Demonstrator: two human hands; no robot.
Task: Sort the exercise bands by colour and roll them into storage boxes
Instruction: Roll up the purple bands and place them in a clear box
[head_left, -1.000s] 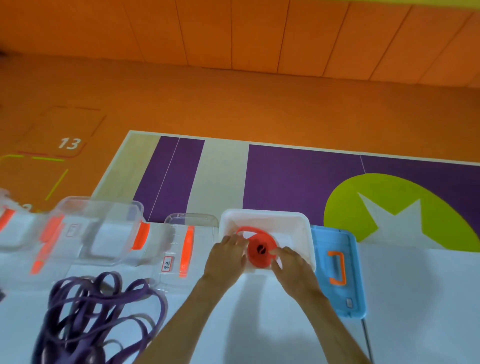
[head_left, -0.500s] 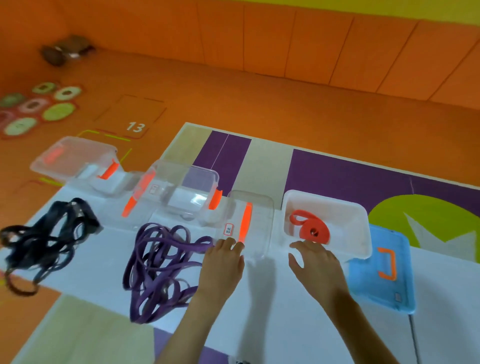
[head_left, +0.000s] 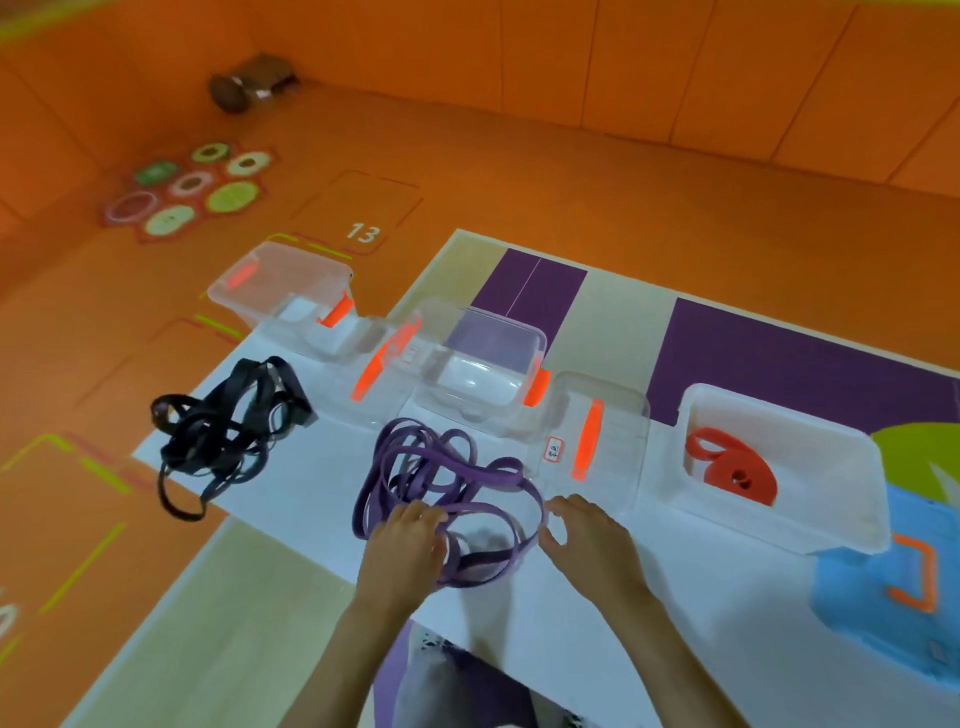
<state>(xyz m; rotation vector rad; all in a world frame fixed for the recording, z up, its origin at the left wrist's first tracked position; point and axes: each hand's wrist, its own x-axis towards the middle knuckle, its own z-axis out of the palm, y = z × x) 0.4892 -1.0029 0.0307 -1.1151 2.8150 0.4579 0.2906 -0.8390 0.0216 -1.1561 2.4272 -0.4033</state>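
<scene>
Purple bands (head_left: 436, 478) lie in a loose tangle at centre frame, on the white table (head_left: 675, 597), just in front of a clear box (head_left: 483, 358) with orange clips.

Left hand (head_left: 402, 545) lies on the near left side of the tangle, fingers bent down over several strands. Cannot tell whether they close round any one strand.

Right hand (head_left: 587, 535) is at the tangle's right edge. Its fingers are relaxed and slightly spread, with thumb and forefinger apart. The fingertips are at the outermost purple loop; contact is not clear.

Red band (head_left: 732, 473), rolled into a coil with a short loose tail, sits inside the white box (head_left: 810, 499) at right of frame. Blue lid (head_left: 857, 623) with an orange handle lies flat at lower right, partly under that box's near corner.

Clear lid (head_left: 613, 415) with an orange handle sits between the clear box and the white box.

Black bands (head_left: 228, 426) lie heaped at left of frame, one loop trailing over the table edge. A second clear box (head_left: 280, 291) stands behind them, upper left.
</scene>
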